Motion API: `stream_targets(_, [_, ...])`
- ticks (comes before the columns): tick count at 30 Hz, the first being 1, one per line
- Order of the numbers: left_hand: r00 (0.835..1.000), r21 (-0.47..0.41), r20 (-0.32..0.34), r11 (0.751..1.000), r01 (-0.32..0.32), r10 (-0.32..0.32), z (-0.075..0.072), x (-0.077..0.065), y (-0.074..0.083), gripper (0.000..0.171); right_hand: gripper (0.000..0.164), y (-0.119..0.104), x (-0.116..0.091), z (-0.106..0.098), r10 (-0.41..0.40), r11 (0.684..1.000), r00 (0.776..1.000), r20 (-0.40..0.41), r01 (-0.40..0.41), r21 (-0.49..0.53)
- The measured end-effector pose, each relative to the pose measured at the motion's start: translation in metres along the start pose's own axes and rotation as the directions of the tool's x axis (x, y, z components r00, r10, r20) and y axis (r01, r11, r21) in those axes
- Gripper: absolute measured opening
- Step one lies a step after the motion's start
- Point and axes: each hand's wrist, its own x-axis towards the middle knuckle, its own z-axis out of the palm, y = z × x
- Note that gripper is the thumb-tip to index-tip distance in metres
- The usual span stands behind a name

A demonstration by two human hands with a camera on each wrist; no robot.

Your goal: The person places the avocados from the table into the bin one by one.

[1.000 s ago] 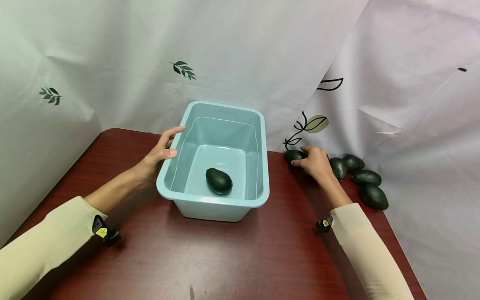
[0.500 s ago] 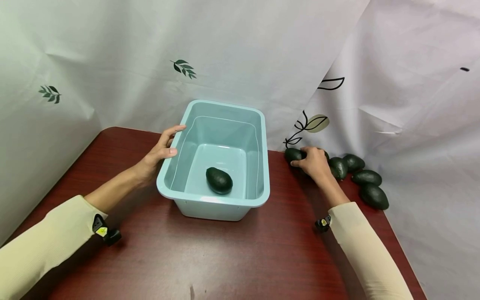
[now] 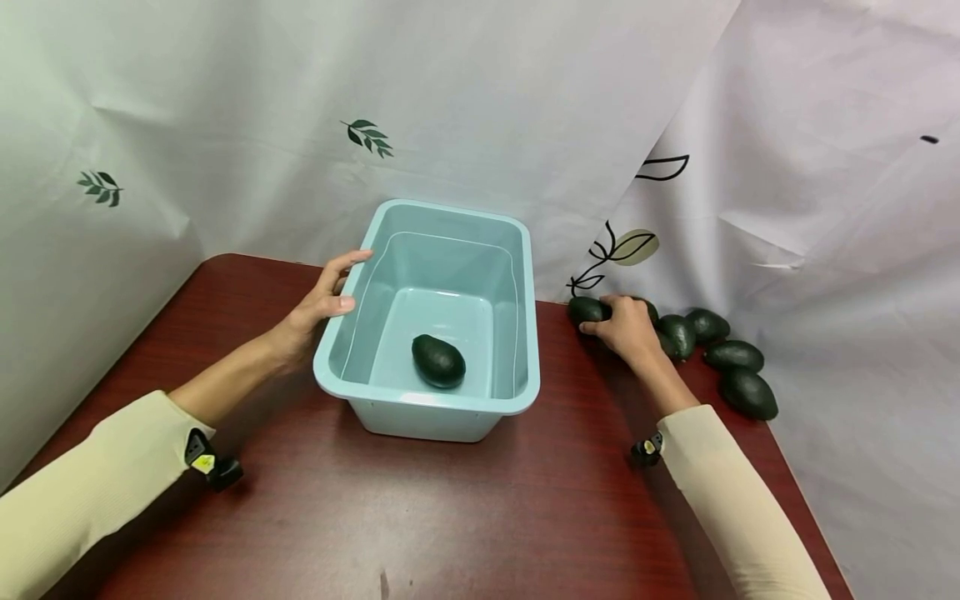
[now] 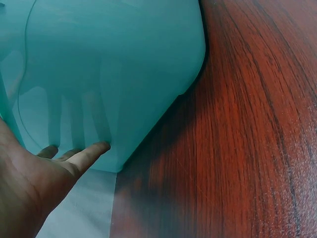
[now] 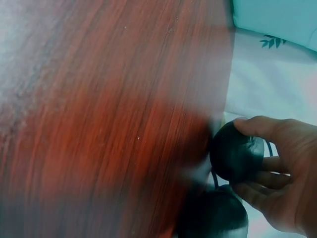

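My left hand point(image 3: 318, 302) is at the left side of a light blue plastic tub point(image 3: 426, 402). Its thumb and index fingertip lie on the rim, and the other fingers point(image 4: 89, 156) touch the outer wall in the left wrist view. One dark green avocado point(image 3: 438, 362) lies on the tub's floor. At the table's back edge my right hand point(image 3: 628, 329) grips another avocado point(image 3: 585, 311) between thumb and fingers, as the right wrist view also shows. A second avocado point(image 5: 218, 218) lies close under that hand. Part of the gripped avocado is covered by the fingers.
Several more avocados point(image 3: 733, 356) lie grouped along the right edge of the dark red wooden table point(image 3: 450, 517). White cloth point(image 3: 465, 100) with printed leaves hangs behind the table and along its sides.
My right thumb has shifted slightly on the avocado. The left hand, the tub and the other avocados stay in place.
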Motion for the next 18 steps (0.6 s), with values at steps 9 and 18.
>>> stream_targets(9, [1.000, -0.006, 0.006, 1.000, -0.005, 0.005, 0.000, 0.000, -0.001, 0.069, 0.084, -0.001, -0.007, -0.007, -0.016, 1.000, 1.000, -0.016, 0.016, 0.024])
stream_targets(18, [1.000, -0.010, 0.007, 1.000, -0.014, 0.014, 0.000, -0.001, -0.001, 0.070, 0.080, -0.020, -0.023, -0.025, -0.025, 0.998, 0.999, -0.031, 0.027, 0.054])
